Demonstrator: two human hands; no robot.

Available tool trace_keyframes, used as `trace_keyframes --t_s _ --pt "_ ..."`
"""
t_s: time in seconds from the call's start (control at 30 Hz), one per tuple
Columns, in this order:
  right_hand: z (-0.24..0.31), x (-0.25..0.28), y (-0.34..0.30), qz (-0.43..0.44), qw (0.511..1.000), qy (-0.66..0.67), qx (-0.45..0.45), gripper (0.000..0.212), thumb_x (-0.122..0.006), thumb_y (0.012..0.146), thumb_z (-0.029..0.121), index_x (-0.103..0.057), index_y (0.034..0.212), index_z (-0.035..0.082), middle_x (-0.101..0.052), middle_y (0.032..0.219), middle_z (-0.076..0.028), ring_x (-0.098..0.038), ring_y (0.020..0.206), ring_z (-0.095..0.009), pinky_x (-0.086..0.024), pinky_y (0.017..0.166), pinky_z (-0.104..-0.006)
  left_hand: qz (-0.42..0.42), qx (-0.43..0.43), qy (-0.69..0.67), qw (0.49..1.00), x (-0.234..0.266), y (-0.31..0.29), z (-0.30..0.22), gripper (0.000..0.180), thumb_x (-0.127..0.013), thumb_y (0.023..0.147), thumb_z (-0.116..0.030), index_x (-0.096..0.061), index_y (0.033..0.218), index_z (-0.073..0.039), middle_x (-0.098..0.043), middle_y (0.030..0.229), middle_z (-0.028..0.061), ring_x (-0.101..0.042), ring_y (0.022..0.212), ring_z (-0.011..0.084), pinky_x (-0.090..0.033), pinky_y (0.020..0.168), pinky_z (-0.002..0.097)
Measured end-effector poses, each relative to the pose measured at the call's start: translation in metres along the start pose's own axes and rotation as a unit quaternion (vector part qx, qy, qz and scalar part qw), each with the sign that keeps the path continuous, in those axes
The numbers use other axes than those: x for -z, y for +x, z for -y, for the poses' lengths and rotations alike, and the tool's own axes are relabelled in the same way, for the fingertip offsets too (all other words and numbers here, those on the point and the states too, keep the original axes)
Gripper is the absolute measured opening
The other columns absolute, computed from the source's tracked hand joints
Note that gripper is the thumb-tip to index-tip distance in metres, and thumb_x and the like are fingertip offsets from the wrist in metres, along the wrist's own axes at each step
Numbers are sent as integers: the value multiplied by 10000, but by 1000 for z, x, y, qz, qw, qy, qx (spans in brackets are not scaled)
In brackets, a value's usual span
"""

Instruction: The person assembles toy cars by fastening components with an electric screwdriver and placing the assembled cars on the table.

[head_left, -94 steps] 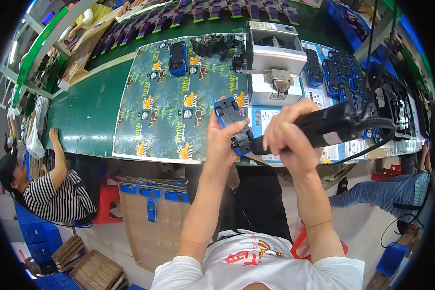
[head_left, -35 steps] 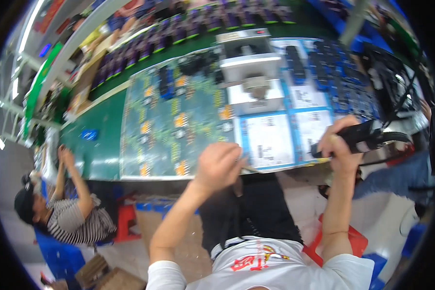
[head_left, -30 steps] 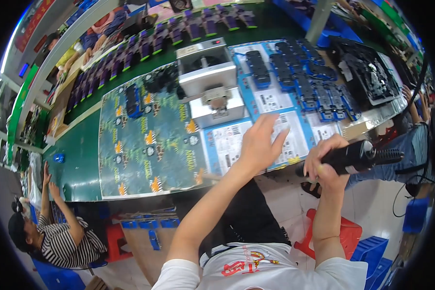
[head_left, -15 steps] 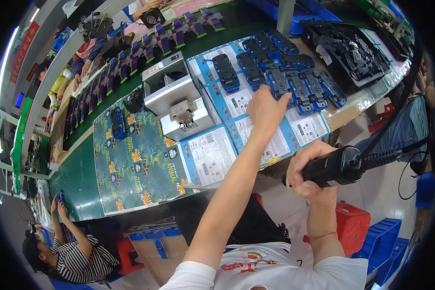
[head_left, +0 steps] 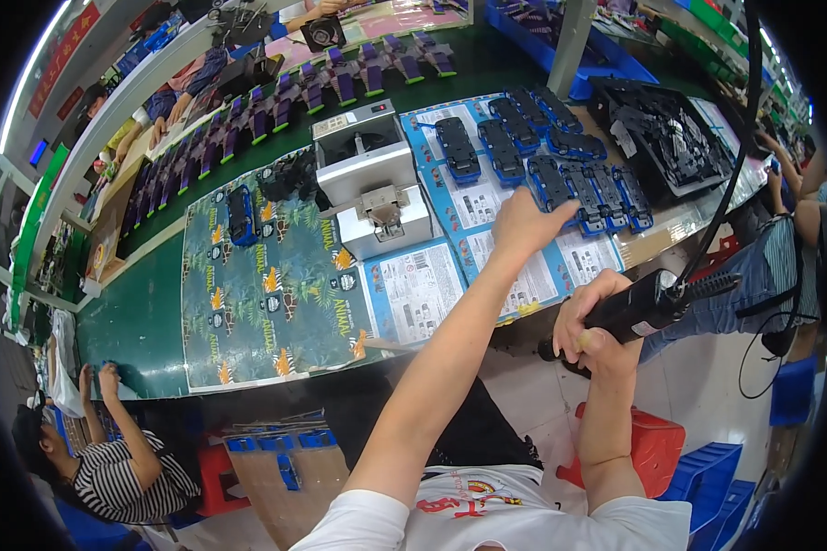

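Observation:
My left hand (head_left: 526, 223) reaches over the bench to a row of toy cars lying underside up. Its thumb and fingers straddle the near end of one blue-and-black toy car (head_left: 549, 177), closed on it as far as I can see; some fingertips are hidden. Close beside that car lie several similar toy cars (head_left: 606, 195). Nearer my body, past the bench's front edge, my right hand (head_left: 590, 323) is wrapped round a black corded electric screwdriver (head_left: 636, 308), held tilted.
A silver dispensing machine (head_left: 377, 184) stands left of the cars. One more toy car (head_left: 241, 217) lies on the patterned sheet (head_left: 276, 294). At right sits a black tray (head_left: 675, 138) of dark parts. A co-worker (head_left: 124, 477) in stripes sits far left; a red stool (head_left: 648, 441) is below.
The view has shifted, so the bench sits lower and further right in the picture. My left hand stays at the same toy car; my right hand still holds the screwdriver.

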State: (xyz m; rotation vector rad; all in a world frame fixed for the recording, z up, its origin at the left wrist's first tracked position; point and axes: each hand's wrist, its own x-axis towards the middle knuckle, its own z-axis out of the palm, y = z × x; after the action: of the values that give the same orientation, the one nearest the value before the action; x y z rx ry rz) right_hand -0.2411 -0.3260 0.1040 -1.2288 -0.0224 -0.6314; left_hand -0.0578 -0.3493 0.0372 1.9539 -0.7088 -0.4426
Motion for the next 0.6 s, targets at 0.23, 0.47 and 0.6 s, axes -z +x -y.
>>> trace_keyframes --t_s 0.23,0.47,0.6 --pt "3 -6 5 -3 1000 8 16 332 -770 790 150 -493 904 5 -527 596 -76 -502 424 -149 -485 456 -304 -61 -26 47 997 -12 3 -11 548 -792 742 -444 -649 939 47 -702 929 255 -691 887 412 -537 790 488" --pt "1 -8 4 -4 999 25 22 308 -741 792 137 -495 914 -2 -530 591 -77 -499 424 -146 -496 478 -310 -19 16 -48 999 -6 -12 -15 670 -840 651 -233 -455 1129 34 -656 1063 243 -644 1003 419 -516 860 473" --pt "3 -12 10 19 999 22 38 310 -714 837 182 -479 947 12 -498 586 -67 -479 426 -156 -459 456 -305 -44 -19 -188 981 19 -46 15 713 -821 670 -170 -428 1240 1 -653 1074 244 -647 1022 405 -495 867 464"
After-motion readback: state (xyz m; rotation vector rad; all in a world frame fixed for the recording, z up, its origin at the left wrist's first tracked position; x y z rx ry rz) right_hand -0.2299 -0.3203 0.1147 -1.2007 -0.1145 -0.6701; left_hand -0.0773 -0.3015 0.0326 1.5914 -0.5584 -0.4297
